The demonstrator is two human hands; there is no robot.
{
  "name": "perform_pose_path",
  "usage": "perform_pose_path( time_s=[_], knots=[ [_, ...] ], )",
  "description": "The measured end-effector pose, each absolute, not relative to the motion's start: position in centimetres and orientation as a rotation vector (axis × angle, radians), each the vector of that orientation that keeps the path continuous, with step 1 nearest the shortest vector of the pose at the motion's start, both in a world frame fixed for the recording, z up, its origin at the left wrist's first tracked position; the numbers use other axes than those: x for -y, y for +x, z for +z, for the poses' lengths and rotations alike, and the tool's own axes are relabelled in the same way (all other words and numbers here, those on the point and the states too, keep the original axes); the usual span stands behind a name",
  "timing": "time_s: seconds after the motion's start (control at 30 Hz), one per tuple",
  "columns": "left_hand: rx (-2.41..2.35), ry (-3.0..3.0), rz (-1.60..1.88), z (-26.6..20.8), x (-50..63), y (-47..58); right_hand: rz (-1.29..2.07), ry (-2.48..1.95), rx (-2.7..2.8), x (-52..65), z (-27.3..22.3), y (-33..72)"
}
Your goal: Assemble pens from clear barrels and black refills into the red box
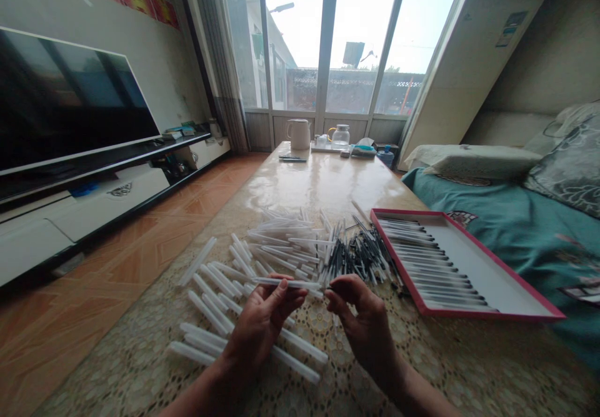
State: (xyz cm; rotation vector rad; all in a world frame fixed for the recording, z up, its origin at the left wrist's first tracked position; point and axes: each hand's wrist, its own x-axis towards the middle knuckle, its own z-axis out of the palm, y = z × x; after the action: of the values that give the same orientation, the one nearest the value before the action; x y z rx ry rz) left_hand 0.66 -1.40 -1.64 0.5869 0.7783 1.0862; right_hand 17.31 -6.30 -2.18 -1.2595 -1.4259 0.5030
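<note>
My left hand (pixel 265 314) is closed round a slim, whitish pen barrel (pixel 288 283), which lies nearly level and points to the right. Close to the barrel's right end, my right hand (pixel 363 317) has thumb and forefinger pinched together. A small dark bit shows at those fingertips, too little to name. Many loose translucent barrels (pixel 281 248) lie around and beyond my left hand. Beyond my right hand is a heap of thin, dark-ended sticks that look like pen refills (pixel 354 254). To the right, a shallow red-rimmed box (pixel 492 261) holds a row of pens (pixel 438 264) with dark ends.
The long table (pixel 323 185) has a patterned cover. At its far end stand a beige kettle (pixel 300 134), a glass jug (pixel 340 137) and a tissue pack (pixel 364 148). A few pens (pixel 293 159) lie before the kettle. A teal-covered couch (pixel 469 217) borders the right side.
</note>
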Motion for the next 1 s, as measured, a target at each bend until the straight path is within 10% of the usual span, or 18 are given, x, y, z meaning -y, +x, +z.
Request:
perform_pose_path(
  time_s=[1.0],
  knots=[
    [-0.707,0.658,1.018,-1.52,1.42,0.71,0.882,-1.215,1.278,6.20,-2.53,17.26]
  ],
)
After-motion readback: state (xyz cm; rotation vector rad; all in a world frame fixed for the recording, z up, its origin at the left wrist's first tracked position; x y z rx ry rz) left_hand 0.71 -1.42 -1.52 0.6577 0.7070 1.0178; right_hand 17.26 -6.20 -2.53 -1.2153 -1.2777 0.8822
